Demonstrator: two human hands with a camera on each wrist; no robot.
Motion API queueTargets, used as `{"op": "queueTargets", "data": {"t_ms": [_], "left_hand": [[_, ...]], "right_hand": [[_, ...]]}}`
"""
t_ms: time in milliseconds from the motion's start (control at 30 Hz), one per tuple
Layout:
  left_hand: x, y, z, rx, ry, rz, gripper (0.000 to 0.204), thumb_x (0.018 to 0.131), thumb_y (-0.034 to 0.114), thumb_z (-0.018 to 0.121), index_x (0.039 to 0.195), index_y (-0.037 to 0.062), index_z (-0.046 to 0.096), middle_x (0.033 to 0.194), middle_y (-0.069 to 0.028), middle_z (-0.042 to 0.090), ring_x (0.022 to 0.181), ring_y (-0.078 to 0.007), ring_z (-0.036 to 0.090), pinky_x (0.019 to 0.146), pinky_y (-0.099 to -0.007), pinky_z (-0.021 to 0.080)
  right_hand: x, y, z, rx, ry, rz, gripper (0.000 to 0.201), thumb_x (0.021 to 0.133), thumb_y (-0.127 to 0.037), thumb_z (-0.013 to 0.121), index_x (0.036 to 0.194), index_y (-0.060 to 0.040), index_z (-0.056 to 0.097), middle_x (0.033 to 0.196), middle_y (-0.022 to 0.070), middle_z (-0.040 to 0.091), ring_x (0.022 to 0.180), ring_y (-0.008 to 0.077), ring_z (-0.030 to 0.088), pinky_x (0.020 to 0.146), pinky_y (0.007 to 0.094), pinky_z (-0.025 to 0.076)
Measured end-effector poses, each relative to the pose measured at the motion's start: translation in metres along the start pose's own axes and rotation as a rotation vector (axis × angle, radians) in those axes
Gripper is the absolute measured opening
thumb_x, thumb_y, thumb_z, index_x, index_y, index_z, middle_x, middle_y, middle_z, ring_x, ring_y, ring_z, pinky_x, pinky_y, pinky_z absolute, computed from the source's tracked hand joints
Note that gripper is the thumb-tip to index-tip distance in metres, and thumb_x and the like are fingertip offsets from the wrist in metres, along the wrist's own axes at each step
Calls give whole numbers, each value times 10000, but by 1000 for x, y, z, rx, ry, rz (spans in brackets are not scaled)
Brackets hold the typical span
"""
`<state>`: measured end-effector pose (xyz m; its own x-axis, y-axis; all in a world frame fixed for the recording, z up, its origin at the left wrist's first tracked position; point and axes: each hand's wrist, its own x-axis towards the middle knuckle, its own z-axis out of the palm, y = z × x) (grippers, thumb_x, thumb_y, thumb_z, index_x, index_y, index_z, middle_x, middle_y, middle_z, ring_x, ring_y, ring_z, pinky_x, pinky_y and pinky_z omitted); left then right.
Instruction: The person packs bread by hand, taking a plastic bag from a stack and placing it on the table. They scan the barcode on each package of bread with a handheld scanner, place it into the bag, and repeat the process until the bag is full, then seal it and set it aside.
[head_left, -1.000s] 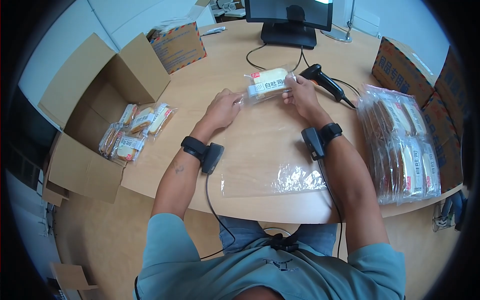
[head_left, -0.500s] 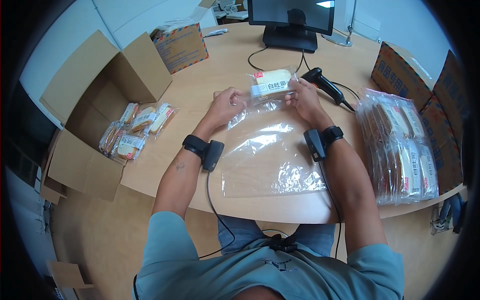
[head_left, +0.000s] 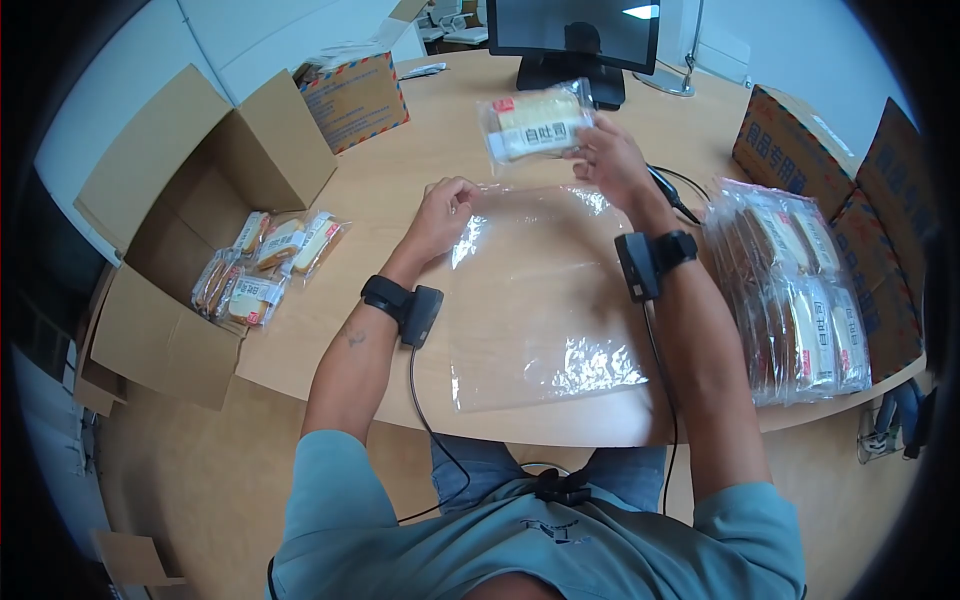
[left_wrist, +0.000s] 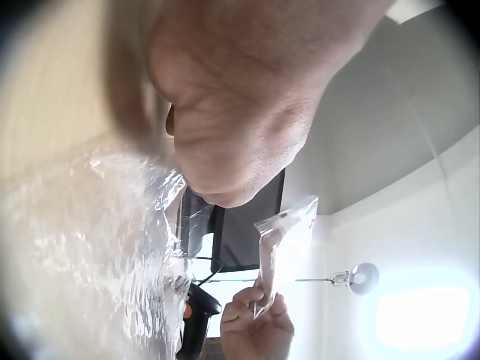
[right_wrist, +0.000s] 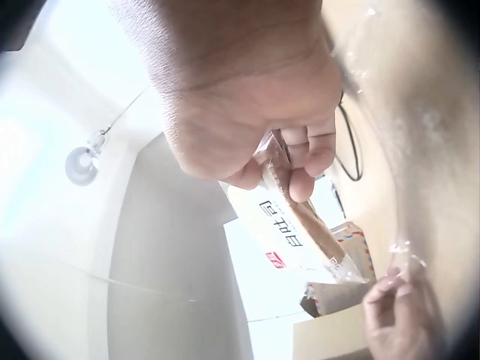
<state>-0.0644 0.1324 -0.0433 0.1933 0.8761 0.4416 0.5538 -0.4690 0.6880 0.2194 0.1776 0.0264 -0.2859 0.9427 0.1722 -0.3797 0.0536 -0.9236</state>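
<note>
My right hand (head_left: pixel 615 165) pinches the right end of a wrapped pack of sliced bread (head_left: pixel 540 118), raised above the far part of the table. In the right wrist view the thumb and fingertips grip the end of this bread pack (right_wrist: pixel 281 225), its label facing outward. A large clear plastic bag (head_left: pixel 520 300) lies flat in front of the body. Its upper left corner is pinched by my left hand (head_left: pixel 440 218); the right wrist view shows the left hand (right_wrist: pixel 401 322) with thumb and finger on the bag's edge.
An open carton (head_left: pixel 165 340) at left has several bread packs (head_left: pixel 280 245) at its mouth. A bagged stack of bread packs (head_left: pixel 800 290) stands at right beside cartons (head_left: pixel 800 145). Behind are a monitor (head_left: pixel 575 30) and a handheld scanner (head_left: pixel 670 190), partly hidden by the right hand.
The right hand has lifted the bread pack up and away from the bag, toward the monitor. My left hand has stayed nearly in place at the bag's corner, and the bag now lies spread out.
</note>
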Motion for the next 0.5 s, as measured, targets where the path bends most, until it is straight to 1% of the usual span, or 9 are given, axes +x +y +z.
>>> {"op": "queueTargets", "data": {"t_ms": [33,67,100,133,233,300,333,400,500], "left_hand": [[-1,3,0,0,-3,0,125,888,13,540,976,-9,626,940,-59,589,839,-131,549,753,-281,461],[-2,8,0,28,27,44,148,857,13,548,974,2,638,943,-81,601,851,-179,546,780,-314,465],[-4,14,-1,58,57,89,173,826,13,556,971,12,650,945,-104,613,863,-227,542,807,-347,468],[-5,16,-1,59,56,91,173,826,13,556,971,12,650,945,-104,613,863,-227,542,807,-347,468],[-5,18,-3,28,92,93,165,831,9,562,970,15,651,954,-93,609,843,-204,542,790,-328,469],[-4,14,-3,-100,49,39,161,836,3,569,978,7,646,956,-72,618,839,-171,547,780,-303,468],[-5,14,-3,-102,54,42,161,836,3,569,978,7,646,956,-72,618,839,-171,547,780,-303,468],[-7,16,-3,-230,27,-67,148,857,-2,570,991,-18,632,959,-63,636,850,-136,566,795,-283,478],[-8,23,-5,-378,17,-160,127,880,9,580,992,-35,620,954,-65,649,871,-122,586,813,-287,494]], "right_hand": [[6,-6,5,-109,4,-22,292,972,-116,498,1257,-58,530,1024,56,629,826,141,616,649,254,463],[13,-9,10,-217,8,-43,284,971,-123,506,1246,-62,543,1035,57,635,853,143,612,671,258,459],[18,-9,15,-244,28,-49,305,926,-134,545,1215,-46,587,1031,86,651,927,167,622,736,308,452],[23,-9,18,-243,29,-51,305,926,-134,545,1215,-46,587,1031,86,651,927,167,622,736,308,452],[37,-9,20,-378,18,-3,288,898,-151,567,1167,-57,608,1010,78,651,888,154,612,735,303,450],[46,-8,13,-619,-73,89,271,942,-180,546,1183,-64,591,1028,61,647,872,146,599,731,314,452],[41,-14,16,-624,-74,86,271,942,-180,546,1183,-64,591,1028,61,647,872,146,599,731,314,452],[27,-30,24,-849,-142,279,295,925,-188,553,1188,-63,603,992,55,646,857,139,590,719,309,455],[36,-25,11,-826,-151,376,315,916,-173,562,1202,-50,612,969,63,644,852,133,580,707,314,466]]}}
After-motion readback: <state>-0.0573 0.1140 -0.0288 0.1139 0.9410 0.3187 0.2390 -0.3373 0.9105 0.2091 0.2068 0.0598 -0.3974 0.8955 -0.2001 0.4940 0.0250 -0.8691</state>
